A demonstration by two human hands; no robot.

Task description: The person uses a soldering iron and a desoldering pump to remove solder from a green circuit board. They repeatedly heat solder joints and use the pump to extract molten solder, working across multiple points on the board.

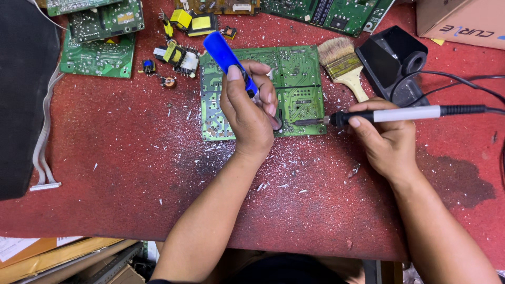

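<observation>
A green circuit board (294, 73) lies solder side up on the red mat (121, 147). My left hand (248, 113) grips a blue desoldering pump (223, 52), whose tip points down onto the board near its lower middle. My right hand (386, 139) holds a soldering iron (400, 113) with a white and black handle. Its metal tip (305, 121) rests on the board's lower edge, just right of the pump tip. The iron's black cable (463, 84) runs off to the right.
A paint brush (344, 66) and a black iron stand (394, 60) lie right of the board. Loose yellow transformers (181, 52), small parts and more green boards (100, 42) sit at the back left. A black box (23, 94) fills the left edge. Solder flakes litter the mat.
</observation>
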